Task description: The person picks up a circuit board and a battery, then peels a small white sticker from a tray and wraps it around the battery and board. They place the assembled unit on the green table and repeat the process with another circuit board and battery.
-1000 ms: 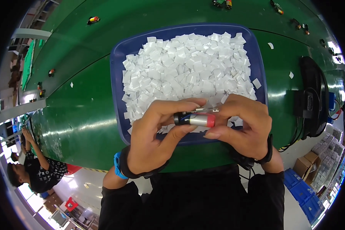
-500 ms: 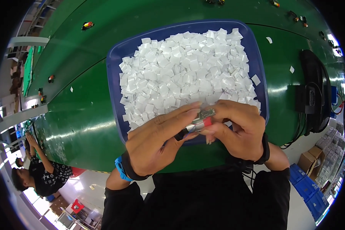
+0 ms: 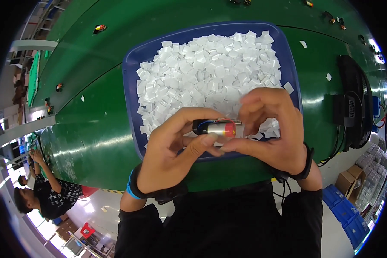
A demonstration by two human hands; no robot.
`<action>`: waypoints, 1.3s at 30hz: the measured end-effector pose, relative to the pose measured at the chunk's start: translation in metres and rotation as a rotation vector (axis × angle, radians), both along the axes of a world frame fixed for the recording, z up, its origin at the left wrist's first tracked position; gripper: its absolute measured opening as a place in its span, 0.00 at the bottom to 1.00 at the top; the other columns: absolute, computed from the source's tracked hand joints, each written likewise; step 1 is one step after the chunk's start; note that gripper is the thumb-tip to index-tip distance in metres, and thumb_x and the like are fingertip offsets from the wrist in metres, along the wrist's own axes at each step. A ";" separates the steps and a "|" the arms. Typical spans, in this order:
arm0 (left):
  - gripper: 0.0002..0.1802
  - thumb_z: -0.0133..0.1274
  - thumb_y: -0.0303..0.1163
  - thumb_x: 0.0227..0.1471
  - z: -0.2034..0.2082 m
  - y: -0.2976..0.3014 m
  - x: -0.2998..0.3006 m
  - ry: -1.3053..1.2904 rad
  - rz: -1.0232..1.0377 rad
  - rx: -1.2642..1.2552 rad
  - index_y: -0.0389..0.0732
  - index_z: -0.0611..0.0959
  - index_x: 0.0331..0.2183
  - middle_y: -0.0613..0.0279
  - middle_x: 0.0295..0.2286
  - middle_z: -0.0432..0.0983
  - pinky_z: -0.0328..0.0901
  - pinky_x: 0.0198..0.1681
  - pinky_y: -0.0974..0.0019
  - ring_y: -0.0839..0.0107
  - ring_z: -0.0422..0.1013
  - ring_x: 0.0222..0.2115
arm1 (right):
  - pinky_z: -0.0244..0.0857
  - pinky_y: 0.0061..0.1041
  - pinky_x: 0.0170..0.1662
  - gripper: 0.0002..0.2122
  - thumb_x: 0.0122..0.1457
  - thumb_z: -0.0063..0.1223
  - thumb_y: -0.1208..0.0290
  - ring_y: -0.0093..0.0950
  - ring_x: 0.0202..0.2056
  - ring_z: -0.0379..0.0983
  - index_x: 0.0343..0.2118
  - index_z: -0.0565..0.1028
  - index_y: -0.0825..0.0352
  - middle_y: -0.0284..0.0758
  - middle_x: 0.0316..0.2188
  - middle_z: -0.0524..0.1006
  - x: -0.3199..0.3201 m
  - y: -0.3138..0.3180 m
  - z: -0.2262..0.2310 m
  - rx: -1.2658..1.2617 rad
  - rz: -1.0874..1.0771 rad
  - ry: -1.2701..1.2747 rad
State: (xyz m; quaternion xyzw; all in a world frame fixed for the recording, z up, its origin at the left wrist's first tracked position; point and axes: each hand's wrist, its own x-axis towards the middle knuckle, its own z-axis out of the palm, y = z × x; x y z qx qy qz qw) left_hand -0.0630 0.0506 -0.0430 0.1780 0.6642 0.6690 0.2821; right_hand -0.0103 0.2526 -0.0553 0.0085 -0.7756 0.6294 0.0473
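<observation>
My left hand (image 3: 172, 148) is closed on a small silver cylinder (image 3: 217, 128) with a black end, a red-and-yellow end and thin red and blue wires. It lies sideways between thumb and fingers, over the near part of a blue tub (image 3: 291, 73). Heaped in the tub are small white square pieces (image 3: 202, 69). My right hand (image 3: 279, 133) curves around the red end, with bent fingers above and the thumb stretched out below, apart from each other. Its fingertips are slightly blurred. A pale, translucent patch shows beside the red end; I cannot tell what it is.
Similar small cylinders with wires (image 3: 99, 29) lie scattered about the green table (image 3: 94, 124). To the right are a black bag (image 3: 352, 73) and a black box-shaped device (image 3: 343, 109) with cables. A person (image 3: 51, 189) works at the far left. Blue crates (image 3: 344, 210) stand on the floor.
My left hand has turned, so the cylinder now lies level with its side showing. My right hand's fingers have lifted and spread away from its red end.
</observation>
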 end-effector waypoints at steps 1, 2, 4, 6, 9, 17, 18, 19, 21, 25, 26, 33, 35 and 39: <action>0.15 0.52 0.23 0.58 0.000 -0.001 -0.001 -0.130 -0.027 0.025 0.31 0.74 0.48 0.55 0.37 0.76 0.74 0.35 0.68 0.70 0.76 0.35 | 0.66 0.17 0.22 0.11 0.50 0.68 0.71 0.20 0.21 0.75 0.36 0.80 0.67 0.32 0.25 0.78 -0.002 0.002 -0.003 0.142 0.038 0.173; 0.15 0.52 0.25 0.59 0.000 -0.003 -0.002 -0.260 -0.054 0.049 0.29 0.73 0.47 0.54 0.37 0.74 0.74 0.32 0.69 0.69 0.75 0.34 | 0.66 0.17 0.21 0.12 0.48 0.68 0.71 0.21 0.20 0.75 0.36 0.81 0.66 0.31 0.24 0.78 -0.004 0.003 -0.007 0.285 0.076 0.345; 0.15 0.52 0.26 0.59 0.003 -0.005 -0.004 -0.390 -0.090 0.069 0.28 0.73 0.46 0.54 0.37 0.73 0.73 0.29 0.69 0.68 0.75 0.34 | 0.65 0.18 0.21 0.13 0.47 0.69 0.71 0.22 0.20 0.74 0.36 0.81 0.65 0.31 0.24 0.77 -0.004 0.004 -0.013 0.428 0.103 0.515; 0.15 0.53 0.24 0.59 0.007 -0.007 -0.007 -0.505 -0.145 0.083 0.30 0.73 0.47 0.57 0.34 0.73 0.73 0.29 0.71 0.72 0.74 0.31 | 0.64 0.19 0.20 0.15 0.44 0.70 0.70 0.23 0.19 0.74 0.37 0.82 0.63 0.31 0.23 0.76 -0.002 0.002 -0.020 0.357 0.082 0.551; 0.15 0.53 0.23 0.58 0.005 -0.008 -0.007 -0.515 -0.187 0.061 0.31 0.74 0.47 0.58 0.33 0.73 0.72 0.28 0.72 0.75 0.73 0.29 | 0.64 0.19 0.20 0.16 0.42 0.71 0.70 0.23 0.19 0.73 0.37 0.82 0.62 0.31 0.24 0.76 -0.002 0.001 -0.023 0.314 0.083 0.571; 0.10 0.55 0.24 0.57 0.010 -0.007 -0.016 -0.301 -0.185 -0.020 0.31 0.78 0.41 0.59 0.33 0.74 0.66 0.22 0.76 0.78 0.71 0.24 | 0.64 0.19 0.20 0.17 0.48 0.66 0.74 0.21 0.19 0.72 0.43 0.77 0.63 0.29 0.23 0.73 -0.002 0.002 -0.019 0.167 0.163 0.506; 0.10 0.56 0.25 0.56 0.017 -0.007 -0.024 -0.305 -0.180 -0.077 0.31 0.78 0.40 0.59 0.33 0.75 0.66 0.21 0.76 0.78 0.71 0.23 | 0.65 0.18 0.22 0.18 0.49 0.66 0.76 0.20 0.19 0.72 0.44 0.77 0.64 0.29 0.23 0.74 -0.002 0.006 -0.015 0.106 0.184 0.395; 0.09 0.56 0.26 0.56 0.025 -0.007 -0.032 -0.309 -0.173 -0.136 0.32 0.79 0.39 0.59 0.34 0.75 0.65 0.20 0.77 0.78 0.71 0.23 | 0.65 0.17 0.23 0.18 0.50 0.67 0.77 0.19 0.19 0.73 0.46 0.77 0.65 0.30 0.23 0.75 0.000 0.008 -0.011 0.044 0.205 0.285; 0.13 0.56 0.34 0.57 0.029 0.006 -0.072 0.020 -0.129 -0.212 0.34 0.80 0.40 0.61 0.35 0.76 0.65 0.25 0.76 0.79 0.71 0.29 | 0.65 0.16 0.24 0.18 0.51 0.66 0.77 0.18 0.20 0.72 0.46 0.76 0.65 0.29 0.24 0.75 0.001 0.017 -0.015 -0.030 0.137 0.222; 0.24 0.55 0.49 0.56 0.021 0.034 -0.190 0.417 0.002 -0.521 0.39 0.83 0.43 0.66 0.39 0.78 0.64 0.41 0.68 0.77 0.68 0.41 | 0.65 0.15 0.26 0.16 0.54 0.64 0.76 0.15 0.21 0.72 0.46 0.75 0.65 0.28 0.25 0.75 -0.003 0.027 -0.014 -0.199 0.045 0.098; 0.24 0.55 0.50 0.55 0.015 0.033 -0.218 0.416 -0.039 -0.699 0.41 0.83 0.44 0.68 0.42 0.77 0.64 0.42 0.68 0.76 0.67 0.42 | 0.65 0.15 0.27 0.15 0.54 0.63 0.76 0.14 0.21 0.71 0.45 0.75 0.65 0.27 0.26 0.75 -0.004 0.027 -0.010 -0.201 0.055 0.073; 0.26 0.62 0.47 0.51 -0.040 0.072 -0.349 0.901 0.072 -0.799 0.40 0.81 0.46 0.58 0.45 0.77 0.67 0.50 0.65 0.68 0.70 0.49 | 0.65 0.15 0.27 0.11 0.56 0.62 0.74 0.14 0.23 0.72 0.43 0.76 0.64 0.27 0.26 0.76 -0.010 0.034 -0.015 -0.090 0.029 0.095; 0.25 0.64 0.43 0.50 -0.040 0.127 -0.330 0.836 -0.137 -0.646 0.38 0.80 0.46 0.55 0.44 0.78 0.68 0.47 0.64 0.68 0.74 0.44 | 0.65 0.15 0.27 0.10 0.56 0.61 0.74 0.14 0.24 0.73 0.41 0.77 0.64 0.28 0.26 0.77 -0.009 0.037 -0.014 -0.091 0.010 0.040; 0.21 0.67 0.42 0.45 -0.063 0.163 -0.301 0.823 -0.282 -0.755 0.39 0.82 0.37 0.56 0.34 0.80 0.70 0.41 0.64 0.69 0.76 0.36 | 0.65 0.15 0.26 0.07 0.57 0.61 0.74 0.14 0.25 0.73 0.38 0.78 0.65 0.29 0.26 0.77 -0.012 0.032 -0.020 -0.037 0.040 0.153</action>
